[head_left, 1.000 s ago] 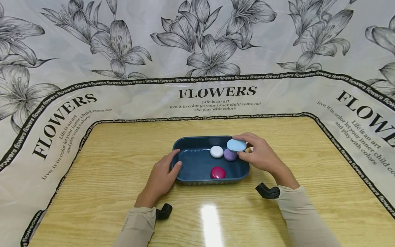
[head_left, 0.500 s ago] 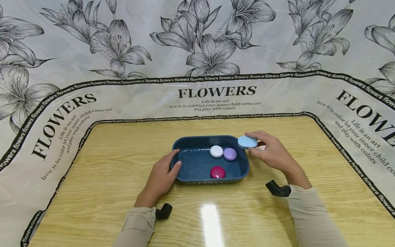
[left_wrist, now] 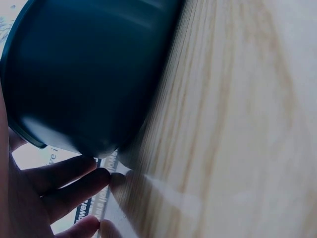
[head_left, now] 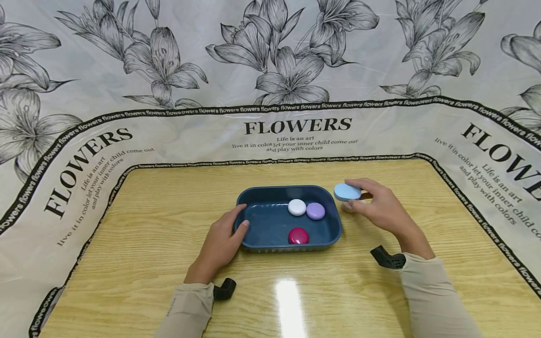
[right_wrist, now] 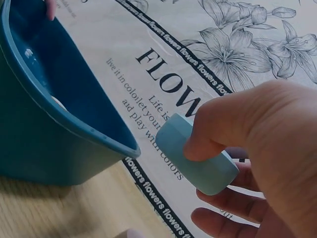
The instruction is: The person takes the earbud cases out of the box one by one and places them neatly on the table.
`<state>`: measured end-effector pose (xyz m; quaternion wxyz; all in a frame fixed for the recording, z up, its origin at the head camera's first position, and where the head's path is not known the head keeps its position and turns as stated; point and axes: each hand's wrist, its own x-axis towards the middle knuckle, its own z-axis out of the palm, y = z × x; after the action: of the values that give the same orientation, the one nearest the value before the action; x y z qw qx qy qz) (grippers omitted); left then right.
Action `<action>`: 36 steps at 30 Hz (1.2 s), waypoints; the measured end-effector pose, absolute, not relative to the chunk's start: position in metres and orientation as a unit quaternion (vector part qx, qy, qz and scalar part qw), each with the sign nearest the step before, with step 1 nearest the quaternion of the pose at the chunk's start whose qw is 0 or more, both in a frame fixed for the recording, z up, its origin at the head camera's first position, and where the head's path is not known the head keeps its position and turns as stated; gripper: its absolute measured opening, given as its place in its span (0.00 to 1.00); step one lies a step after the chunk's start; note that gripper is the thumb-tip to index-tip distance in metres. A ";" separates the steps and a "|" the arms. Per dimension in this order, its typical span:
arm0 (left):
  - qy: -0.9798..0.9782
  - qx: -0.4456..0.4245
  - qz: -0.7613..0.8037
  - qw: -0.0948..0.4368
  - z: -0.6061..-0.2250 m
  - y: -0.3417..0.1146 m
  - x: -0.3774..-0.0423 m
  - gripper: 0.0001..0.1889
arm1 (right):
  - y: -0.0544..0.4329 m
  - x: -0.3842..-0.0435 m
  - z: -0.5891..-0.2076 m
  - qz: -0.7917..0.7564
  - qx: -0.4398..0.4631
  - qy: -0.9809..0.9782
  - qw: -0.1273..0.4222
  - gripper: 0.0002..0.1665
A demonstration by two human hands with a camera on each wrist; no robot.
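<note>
My right hand (head_left: 382, 209) pinches a light blue oval bar (head_left: 346, 192) between thumb and fingers, just outside the right end of a dark blue tub (head_left: 270, 246). In the right wrist view the bar's (right_wrist: 198, 158) bevelled side shows under a bent finger. At the tub's left end my left hand (head_left: 221, 237) grips the rim, with thumb and a fingertip over the edge. The left wrist view shows its other fingers (left_wrist: 79, 191) by the outer wall. Inside the tub lie a white round piece (head_left: 297, 207), a purple one (head_left: 315, 211) and a glossy magenta one (head_left: 298, 235).
A pale thing (head_left: 347, 206) shows under the right hand, mostly hidden. The tub stands on a wood-grain table (head_left: 169, 206). A white flower-printed sheet (head_left: 190, 141) rises behind and along both sides.
My right hand has carried the light blue bar from above the purple piece, over the tub's right rim, to the right outside it. The left hand has stayed in place.
</note>
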<state>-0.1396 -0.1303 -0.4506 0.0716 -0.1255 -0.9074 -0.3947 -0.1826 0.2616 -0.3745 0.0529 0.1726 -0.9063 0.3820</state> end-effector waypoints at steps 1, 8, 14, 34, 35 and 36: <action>-0.907 -0.126 -0.395 0.072 -0.451 -0.130 -0.140 0.27 | 0.263 -0.183 -0.375 0.384 0.171 -0.906 0.054 0.32; -0.908 -0.125 -0.394 0.073 -0.450 -0.130 -0.140 0.26 | 0.276 -0.184 -0.376 0.387 0.174 -0.903 0.069 0.28; -0.908 -0.129 -0.391 0.074 -0.450 -0.130 -0.140 0.26 | 0.287 -0.183 -0.376 0.373 0.164 -0.910 0.073 0.29; -0.908 -0.129 -0.391 0.079 -0.453 -0.131 -0.140 0.27 | 0.321 -0.183 -0.385 0.348 0.117 -0.930 0.031 0.31; -0.908 -0.129 -0.392 0.079 -0.453 -0.131 -0.140 0.27 | 0.323 -0.183 -0.386 0.346 0.116 -0.931 0.031 0.31; -0.908 -0.128 -0.391 0.078 -0.453 -0.131 -0.140 0.27 | 0.324 -0.184 -0.387 0.345 0.115 -0.931 0.030 0.31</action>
<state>-0.1405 -0.1312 -0.4533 0.0783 -0.1277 -0.9082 -0.3909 -0.1838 0.3241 -0.3870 0.0303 0.1147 -0.9312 0.3445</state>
